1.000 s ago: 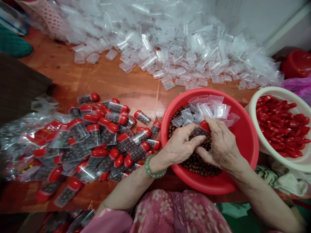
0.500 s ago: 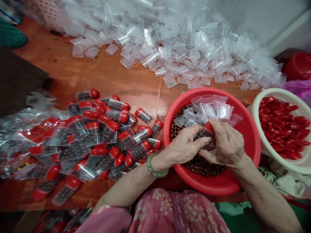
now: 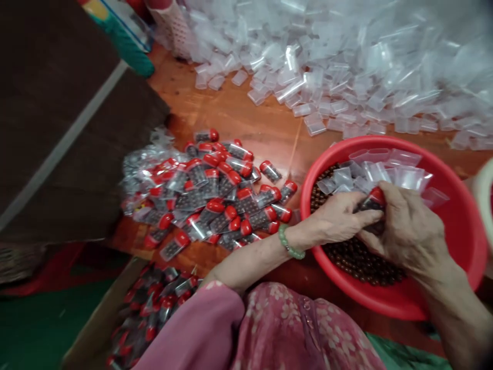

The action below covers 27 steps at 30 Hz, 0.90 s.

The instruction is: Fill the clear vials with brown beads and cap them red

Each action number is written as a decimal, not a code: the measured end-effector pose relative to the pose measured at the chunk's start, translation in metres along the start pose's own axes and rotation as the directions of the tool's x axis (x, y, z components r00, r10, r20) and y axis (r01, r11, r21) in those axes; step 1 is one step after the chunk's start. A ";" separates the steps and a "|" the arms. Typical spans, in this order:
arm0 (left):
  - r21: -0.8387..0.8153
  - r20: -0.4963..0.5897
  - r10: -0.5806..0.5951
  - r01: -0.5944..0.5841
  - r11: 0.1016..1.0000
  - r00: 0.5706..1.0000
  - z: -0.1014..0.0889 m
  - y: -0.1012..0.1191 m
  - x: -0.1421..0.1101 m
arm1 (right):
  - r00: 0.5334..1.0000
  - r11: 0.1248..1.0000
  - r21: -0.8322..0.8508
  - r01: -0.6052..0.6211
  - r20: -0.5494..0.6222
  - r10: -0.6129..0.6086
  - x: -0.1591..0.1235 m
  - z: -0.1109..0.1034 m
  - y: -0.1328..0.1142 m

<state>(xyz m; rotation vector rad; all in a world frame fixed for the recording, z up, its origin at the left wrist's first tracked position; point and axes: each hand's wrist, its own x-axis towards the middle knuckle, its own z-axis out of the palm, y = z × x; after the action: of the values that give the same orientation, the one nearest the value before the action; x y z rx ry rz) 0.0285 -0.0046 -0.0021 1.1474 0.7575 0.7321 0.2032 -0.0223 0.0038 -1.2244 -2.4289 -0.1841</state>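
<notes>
Over the red basin (image 3: pixel 468 216), both hands hold one small clear plastic container (image 3: pixel 370 208) of dark beads with a red cap. My left hand (image 3: pixel 335 218), a green bead bracelet at its wrist, is closed on its left side. Wrapped around its right side, my right hand (image 3: pixel 414 226) has fingers up by the red cap and hides part of the container. Brown round beads (image 3: pixel 365 264) lie under the hands in the basin. Beyond the fingers, clear empty plastic sleeves (image 3: pixel 373 172) rest on the beads.
Left of the basin lies a pile of red-capped bead containers (image 3: pixel 231 198). More capped containers (image 3: pixel 154 303) sit lower, below the table edge. A large heap of clear sleeves (image 3: pixel 327 72) covers the back. A dark box (image 3: pixel 77 118) stands left; a white tub (image 3: pixel 486 190) shows at right.
The view has turned left, so everything appears shifted right and the white tub is mostly out of frame. Both hands still grip the container over the basin.
</notes>
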 end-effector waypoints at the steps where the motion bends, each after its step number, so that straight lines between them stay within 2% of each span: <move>1: 0.001 0.007 -0.012 0.012 1.000 1.000 0.000 -0.001 -0.001 | 0.999 1.000 0.012 -0.021 0.028 0.021 -0.003 0.001 0.002; 6: 0.078 -0.009 -0.034 0.035 0.996 0.999 -0.003 -0.006 -0.016 | 0.998 0.999 0.005 0.040 0.055 -0.040 -0.003 0.000 -0.008; 10: 0.091 -0.076 0.039 -0.032 0.995 0.996 -0.009 0.007 -0.040 | 0.989 0.982 0.161 0.099 0.094 -0.115 0.010 -0.005 -0.025; 12: 0.139 -0.152 0.102 -0.081 0.987 0.983 -0.018 0.017 -0.055 | 0.985 0.966 0.230 0.120 0.094 -0.145 0.013 -0.007 -0.024; 13: 0.213 -0.234 0.147 -0.097 0.972 0.961 -0.026 0.022 -0.064 | 0.986 0.967 0.233 0.106 0.101 -0.132 0.014 -0.008 -0.021; 14: 0.324 -0.353 0.216 -0.097 0.941 0.910 -0.037 0.026 -0.074 | 0.989 0.972 0.220 0.080 0.108 -0.106 0.014 -0.009 -0.016; 15: 0.439 -0.457 0.287 -0.067 0.896 0.842 -0.051 0.029 -0.084 | 0.991 0.980 0.197 0.041 0.120 -0.066 0.013 -0.009 -0.009; 17: 0.605 -0.610 0.425 0.046 0.795 0.669 -0.084 0.030 -0.105 | 0.986 0.987 0.155 -0.043 0.167 0.017 0.013 -0.009 0.006; 19: 0.698 -0.691 0.522 0.273 0.662 0.500 -0.119 0.026 -0.125 | 0.968 0.984 0.148 -0.101 0.243 0.063 0.017 -0.009 0.020; 20: 0.714 -0.700 0.603 0.413 0.566 0.384 -0.135 0.023 -0.133 | 0.954 0.981 0.151 -0.120 0.290 0.072 0.021 -0.009 0.025; 21: 0.693 -0.711 0.590 0.520 0.499 0.383 -0.147 0.021 -0.139 | 0.937 0.980 0.151 -0.131 0.341 0.073 0.026 -0.008 0.029; 22: 0.683 -0.699 0.630 0.575 0.449 0.338 -0.156 0.018 -0.143 | 0.918 0.981 0.144 -0.133 0.392 0.067 0.031 -0.006 0.030; 23: 0.689 -0.684 0.644 0.594 0.416 0.342 -0.160 0.016 -0.145 | 0.892 0.984 0.123 -0.131 0.448 0.062 0.037 -0.004 0.031; 24: 0.712 -0.666 0.648 0.575 0.404 0.369 -0.159 0.015 -0.143 | 0.861 0.988 0.091 -0.122 0.504 0.060 0.042 -0.001 0.029; 25: 0.749 -0.639 0.655 0.520 0.410 0.403 -0.154 0.014 -0.137 | 0.828 0.993 0.049 -0.111 0.557 0.065 0.046 0.002 0.026; 27: 0.823 -0.567 0.650 0.334 0.459 0.506 -0.133 0.013 -0.120 | 0.773 0.994 -0.042 -0.099 0.626 0.103 0.052 0.009 0.019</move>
<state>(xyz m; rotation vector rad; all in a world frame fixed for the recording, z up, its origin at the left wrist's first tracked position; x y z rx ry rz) -0.1486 -0.0325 -0.0033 1.8559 2.1342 1.1952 0.1877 0.0304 0.0160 -1.6162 -2.8948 0.3080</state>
